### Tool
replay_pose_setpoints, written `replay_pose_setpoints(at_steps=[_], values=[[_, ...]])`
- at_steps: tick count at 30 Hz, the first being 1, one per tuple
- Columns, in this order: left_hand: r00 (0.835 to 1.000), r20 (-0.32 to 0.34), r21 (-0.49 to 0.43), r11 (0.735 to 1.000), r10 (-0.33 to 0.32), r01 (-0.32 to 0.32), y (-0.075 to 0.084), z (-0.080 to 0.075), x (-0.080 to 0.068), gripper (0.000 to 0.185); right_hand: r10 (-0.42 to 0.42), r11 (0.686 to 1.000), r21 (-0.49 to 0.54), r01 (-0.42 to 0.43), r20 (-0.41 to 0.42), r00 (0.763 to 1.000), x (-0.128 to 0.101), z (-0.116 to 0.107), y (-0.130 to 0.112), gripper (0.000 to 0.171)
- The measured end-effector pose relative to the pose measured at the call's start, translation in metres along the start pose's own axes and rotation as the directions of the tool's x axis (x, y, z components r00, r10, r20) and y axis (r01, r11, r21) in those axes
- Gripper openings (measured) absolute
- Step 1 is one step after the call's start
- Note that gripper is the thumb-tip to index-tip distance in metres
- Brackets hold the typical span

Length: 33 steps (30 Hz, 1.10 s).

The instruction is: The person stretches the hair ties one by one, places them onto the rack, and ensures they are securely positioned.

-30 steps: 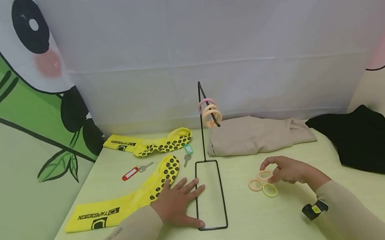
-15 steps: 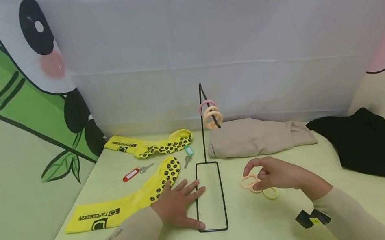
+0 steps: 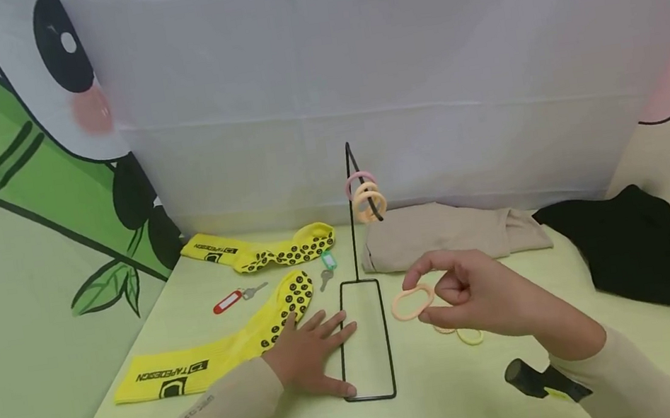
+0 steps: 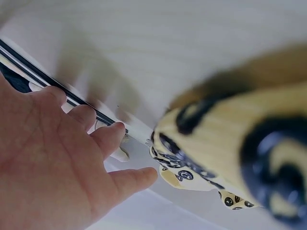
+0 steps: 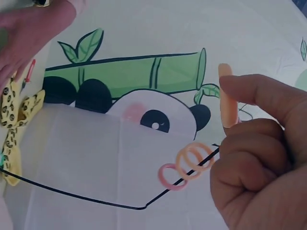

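My right hand (image 3: 482,295) pinches a peach hair tie (image 3: 404,318) between thumb and index finger, above the table and right of the black wire stand (image 3: 354,249). In the right wrist view this hair tie (image 5: 229,103) appears edge-on, the other fingers curled. On the stand's sloping top arm hang a pink hair tie (image 3: 349,188) and two peach ones (image 3: 382,204). Below my right hand a yellow hair tie (image 3: 472,344) and a partly hidden peach one (image 3: 444,330) lie on the table. My left hand (image 3: 310,355) rests with fingers spread over the left side of the stand's base.
Two yellow socks (image 3: 171,372) with black dots lie to the left, one partly under my left forearm. Between them are keys with a red tag (image 3: 227,302) and a green tag (image 3: 329,260). Folded beige cloth (image 3: 435,234) and black cloth (image 3: 637,252) lie back right.
My right hand has lifted a peach hair tie off the table and carried it left and up toward the stand. The left hand has stayed on the base.
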<state>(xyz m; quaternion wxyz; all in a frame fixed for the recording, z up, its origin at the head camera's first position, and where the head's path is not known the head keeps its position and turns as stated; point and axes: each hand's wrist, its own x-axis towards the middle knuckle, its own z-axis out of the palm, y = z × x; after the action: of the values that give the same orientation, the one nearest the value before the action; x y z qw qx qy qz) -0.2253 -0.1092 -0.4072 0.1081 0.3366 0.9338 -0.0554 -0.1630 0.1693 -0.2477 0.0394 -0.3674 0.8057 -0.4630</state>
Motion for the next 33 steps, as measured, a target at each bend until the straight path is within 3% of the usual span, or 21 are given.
replay_pose_setpoints(at_steps=[3, 6, 8, 11, 15, 19, 26, 33], values=[[1.000, 0.010, -0.002, 1.000, -0.002, 0.002, 0.000, 0.000, 0.001, 0.102, -0.174, 0.983, -0.092, 0.161, -0.150, 0.973, 0.004, 0.000, -0.015, 0.032], [1.000, 0.019, 0.000, 1.000, -0.008, 0.008, -0.001, -0.001, 0.001, 0.102, -0.323, 0.942, -0.190, 0.278, -0.285, 0.902, 0.013, -0.001, -0.025, 0.035], [1.000, 0.024, -0.001, 1.000, -0.012, 0.012, -0.001, -0.002, 0.001, 0.102, -0.391, 0.910, -0.282, 0.303, -0.348, 0.852, 0.021, -0.001, -0.029, 0.034], [1.000, 0.027, -0.008, 1.000, -0.014, 0.014, 0.000, -0.002, 0.002, 0.103, -0.405, 0.883, -0.401, 0.242, -0.393, 0.826, 0.032, -0.003, -0.029, 0.036], [0.999, 0.029, -0.009, 1.000, -0.013, 0.014, 0.000, -0.003, 0.002, 0.102, -0.334, 0.882, -0.454, 0.128, -0.408, 0.850, 0.039, -0.005, -0.023, 0.046], [0.999, 0.034, -0.007, 1.000, -0.014, 0.015, 0.001, -0.004, 0.000, 0.102, -0.281, 0.895, -0.437, 0.083, -0.411, 0.867, 0.038, -0.006, -0.015, 0.051], [1.000, 0.023, 0.006, 1.000, -0.014, 0.014, 0.000, -0.006, -0.002, 0.101, -0.218, 0.922, -0.387, 0.033, -0.444, 0.869, 0.032, -0.006, 0.005, 0.048], [1.000, 0.025, 0.008, 1.000, -0.006, 0.006, 0.001, -0.006, -0.001, 0.100, 0.115, 0.958, -0.199, -0.209, -0.402, 0.909, 0.023, -0.005, 0.039, 0.046]])
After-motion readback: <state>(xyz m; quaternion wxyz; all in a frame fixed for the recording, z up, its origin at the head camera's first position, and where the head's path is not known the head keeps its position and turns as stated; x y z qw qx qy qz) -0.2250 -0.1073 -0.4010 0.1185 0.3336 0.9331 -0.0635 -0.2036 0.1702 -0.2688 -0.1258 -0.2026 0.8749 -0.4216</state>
